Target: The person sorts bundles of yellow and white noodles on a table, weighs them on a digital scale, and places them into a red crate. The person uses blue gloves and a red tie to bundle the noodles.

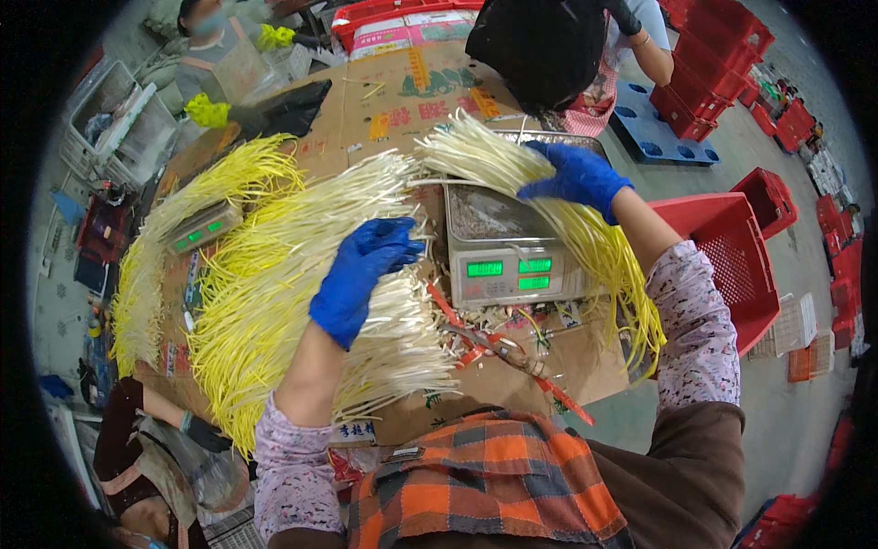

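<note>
My right hand (579,177), in a blue glove, grips a bunch of pale yellow chives (494,161) above a digital scale (507,271) with lit green displays. The bunch's white ends point up and left, and its yellow tips hang over the scale's right side. My left hand (374,271), also blue-gloved, is over a broad pile of the same chives (274,302); its fingers are bent and I cannot tell whether they hold any stalks. A knife-like tool (504,353) with red tape (566,403) lies on the cardboard below the scale.
Another scale (206,226) stands at the left, partly under more chives (140,302). A red crate (737,267) is at the table's right. Co-workers are at the upper left, top right and lower left. Stacked red crates (713,62) rest on a blue pallet (645,127).
</note>
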The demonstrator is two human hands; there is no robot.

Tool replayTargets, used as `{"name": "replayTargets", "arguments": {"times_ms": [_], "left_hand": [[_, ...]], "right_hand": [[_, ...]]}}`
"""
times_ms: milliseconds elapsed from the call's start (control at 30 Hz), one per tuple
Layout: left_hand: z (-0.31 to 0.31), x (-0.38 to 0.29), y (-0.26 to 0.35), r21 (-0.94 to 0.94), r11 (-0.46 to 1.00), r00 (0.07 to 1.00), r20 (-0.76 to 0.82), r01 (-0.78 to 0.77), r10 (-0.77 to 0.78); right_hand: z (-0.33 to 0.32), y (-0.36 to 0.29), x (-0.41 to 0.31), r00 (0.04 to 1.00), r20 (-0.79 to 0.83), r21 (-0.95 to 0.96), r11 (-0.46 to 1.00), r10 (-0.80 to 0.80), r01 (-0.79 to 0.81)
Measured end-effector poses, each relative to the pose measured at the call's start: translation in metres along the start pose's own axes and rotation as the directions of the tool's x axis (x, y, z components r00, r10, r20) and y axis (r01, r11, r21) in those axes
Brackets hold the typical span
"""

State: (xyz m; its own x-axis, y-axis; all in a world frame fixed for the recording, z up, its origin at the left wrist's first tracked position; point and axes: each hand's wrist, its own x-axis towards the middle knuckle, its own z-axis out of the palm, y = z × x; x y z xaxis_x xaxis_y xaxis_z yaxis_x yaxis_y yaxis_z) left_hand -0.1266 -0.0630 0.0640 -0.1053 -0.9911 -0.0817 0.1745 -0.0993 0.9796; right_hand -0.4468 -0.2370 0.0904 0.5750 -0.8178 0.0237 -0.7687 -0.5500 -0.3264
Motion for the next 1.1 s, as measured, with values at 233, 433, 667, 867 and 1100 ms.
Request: {"name": "replayTargets", "arguments": {"times_ms": [233, 433, 667, 867, 1100], "left_hand": [[-0.016, -0.044, -0.003, 0.023, 0.999, 0.976, -0.215, -0.023, 0.028], [-0.016, -0.052, -0.006, 0.007, 1.0, 0.975, -0.221, -0.02, 0.021], [-0.015, -0.051, -0.012, 0.005, 1.0, 0.974, -0.225, -0.03, 0.03], [-0.01, -0.048, -0.017, 0.024, 0.999, 0.973, -0.228, -0.026, 0.031], [-0.01, -0.049, -0.019, 0.004, 1.0, 0.973, -0.231, -0.006, 0.007]], "right_hand": [[0.008, -0.007, 0.017, 0.972, -0.143, -0.159, 0.966, 0.184, -0.206], [0.029, 0.006, 0.042, 0.948, 0.013, -0.198, 0.931, 0.317, -0.308], [0.033, 0.013, 0.04, 0.919, -0.174, 0.168, 0.93, 0.354, -0.327], [0.032, -0.001, 0.027, 0.931, -0.274, 0.094, 0.97, 0.241, -0.223], [0.024, 0.007, 0.036, 0.92, -0.26, 0.058, 0.955, 0.294, -0.289]]}}
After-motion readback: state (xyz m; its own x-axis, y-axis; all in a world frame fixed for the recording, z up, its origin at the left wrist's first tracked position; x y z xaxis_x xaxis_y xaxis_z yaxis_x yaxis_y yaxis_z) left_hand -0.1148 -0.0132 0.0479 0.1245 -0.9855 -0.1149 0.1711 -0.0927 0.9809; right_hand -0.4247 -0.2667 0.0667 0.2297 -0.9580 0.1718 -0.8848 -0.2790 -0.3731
